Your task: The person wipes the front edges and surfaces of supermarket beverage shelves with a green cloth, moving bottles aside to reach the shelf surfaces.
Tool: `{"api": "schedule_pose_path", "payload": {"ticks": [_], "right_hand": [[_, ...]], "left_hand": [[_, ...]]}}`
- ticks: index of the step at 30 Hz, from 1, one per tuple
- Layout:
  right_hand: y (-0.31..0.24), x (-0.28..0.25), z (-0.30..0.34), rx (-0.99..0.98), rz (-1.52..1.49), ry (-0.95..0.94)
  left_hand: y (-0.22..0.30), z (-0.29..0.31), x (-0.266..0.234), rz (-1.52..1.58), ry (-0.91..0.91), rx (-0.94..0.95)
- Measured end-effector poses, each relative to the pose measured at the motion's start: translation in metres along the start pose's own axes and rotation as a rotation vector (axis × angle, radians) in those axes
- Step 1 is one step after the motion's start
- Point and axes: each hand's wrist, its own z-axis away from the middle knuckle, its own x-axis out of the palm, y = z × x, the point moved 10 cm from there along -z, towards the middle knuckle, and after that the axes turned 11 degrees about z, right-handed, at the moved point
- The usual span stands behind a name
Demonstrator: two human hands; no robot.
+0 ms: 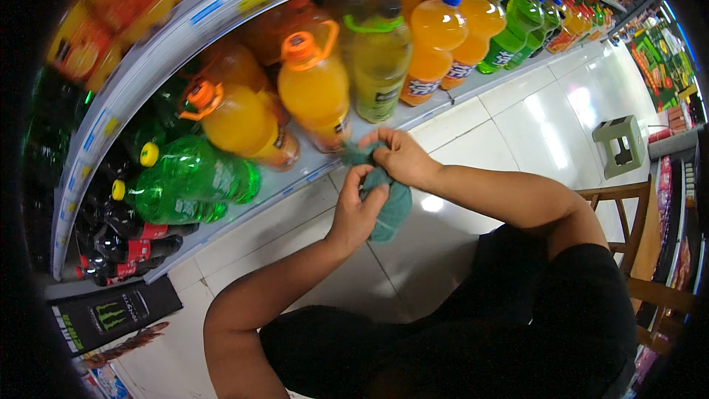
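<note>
A crumpled green cloth (391, 214) is gathered between my two hands, in front of the lower shelf's edge. My left hand (356, 210) pinches it from the left, thumb and fingers closed on the fabric. Just above, my right hand (406, 160) grips the cloth's upper part, its fingers bent and slightly blurred. Nearest to my hands stand a large orange juice bottle (314, 92) with an orange handle and a pale yellow-green bottle (380, 66) with a dark cap. The cloth's far end, close to the juice bottle's base, is smeared by motion.
Another orange juice bottle (244, 125) leans on the shelf, with green soda bottles (185, 177) and dark cola bottles (140, 247) to the left. Orange soda bottles (432, 44) stand to the right. A green stool (620, 144) and a wooden chair (628, 214) stand at the right.
</note>
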Motion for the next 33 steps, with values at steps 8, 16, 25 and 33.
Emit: {"api": "schedule_pose_path", "payload": {"ticks": [8, 16, 25, 33], "right_hand": [[0.051, 0.009, -0.055, -0.727, 1.29, -0.075], [0.092, -0.062, -0.032, -0.824, 1.248, 0.103], [0.121, -0.163, -0.025, -0.525, 1.653, 0.343], [0.098, -0.099, -0.033, -0.717, 1.421, 0.204]], "left_hand": [[-0.156, -0.063, -0.018, 0.28, 0.465, -0.511], [-0.227, -0.103, 0.058, 0.483, 0.27, -0.574], [-0.228, -0.147, 0.143, 0.474, 0.254, -0.547], [-0.208, -0.115, 0.111, 0.703, 0.226, -0.445]]}}
